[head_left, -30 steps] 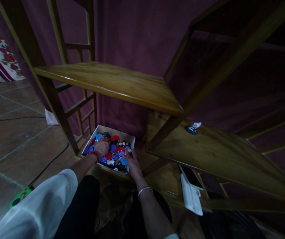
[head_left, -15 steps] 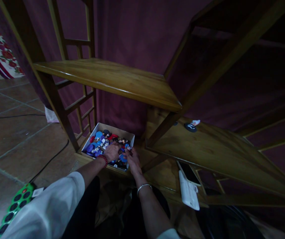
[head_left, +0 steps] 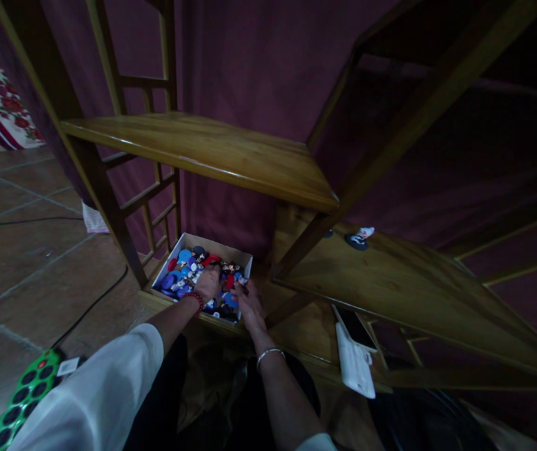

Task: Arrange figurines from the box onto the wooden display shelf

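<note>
A shallow white cardboard box [head_left: 248, 265] on the low shelf is filled with small figurines [head_left: 184, 255] on blue, purple, red and black round bases. My left hand [head_left: 208, 284], with a red bead bracelet, reaches into the middle of the box. Its fingers bend down among the figurines, and whatever their tips hold is hidden. At the box's right edge is my right hand [head_left: 250, 305], wearing a silver bangle. Its fingers are closed around a small blue-and-white figurine [head_left: 241, 280] over the box.
A wooden shelf board [head_left: 203, 141] spans above the box. One figurine [head_left: 360, 238] stands on the shelf board [head_left: 390, 275] to the right. Below it lie a phone [head_left: 355, 327] and a white case [head_left: 355, 366]. A green power strip [head_left: 24, 398] with a cord lies on the tiled floor.
My left hand has drawn back slightly and its fingers are more bent, uncovering a red base between the hands. My right hand stays almost in place with the figurine.
</note>
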{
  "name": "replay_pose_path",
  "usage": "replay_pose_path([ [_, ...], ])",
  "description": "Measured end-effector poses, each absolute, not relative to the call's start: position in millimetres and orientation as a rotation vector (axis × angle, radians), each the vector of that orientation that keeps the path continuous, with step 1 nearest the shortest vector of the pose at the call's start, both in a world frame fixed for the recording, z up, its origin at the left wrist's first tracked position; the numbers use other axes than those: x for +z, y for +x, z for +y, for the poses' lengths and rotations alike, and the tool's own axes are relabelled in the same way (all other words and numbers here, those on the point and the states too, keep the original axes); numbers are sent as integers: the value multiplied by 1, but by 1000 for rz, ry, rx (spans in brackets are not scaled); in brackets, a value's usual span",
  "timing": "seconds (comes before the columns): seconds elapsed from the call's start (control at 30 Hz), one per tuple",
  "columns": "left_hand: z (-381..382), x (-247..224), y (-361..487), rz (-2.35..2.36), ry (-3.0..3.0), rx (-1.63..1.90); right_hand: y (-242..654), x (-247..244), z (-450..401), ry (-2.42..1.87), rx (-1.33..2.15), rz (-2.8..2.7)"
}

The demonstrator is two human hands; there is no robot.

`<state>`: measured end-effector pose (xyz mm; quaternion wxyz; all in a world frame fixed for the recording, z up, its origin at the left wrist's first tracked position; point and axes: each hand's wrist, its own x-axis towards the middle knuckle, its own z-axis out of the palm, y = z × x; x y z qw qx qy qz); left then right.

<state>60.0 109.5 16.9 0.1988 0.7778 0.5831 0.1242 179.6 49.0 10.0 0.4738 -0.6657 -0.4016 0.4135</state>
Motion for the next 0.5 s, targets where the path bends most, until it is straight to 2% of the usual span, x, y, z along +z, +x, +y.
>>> replay_pose_path([
  [0.17,117,21,44,1705,2031,329,178,12,49,-1594,1061,-909],
  [0.33,108,29,43,1724,2164,431,178,11,51,-1612,1067,-877],
  [0.4,101,30,44,1625,2274,449,179,12,51,-1635,1059,-890],
  [0.5,91,30,47,1392,2346,287,178,14,51,-1658,1044,-931],
])
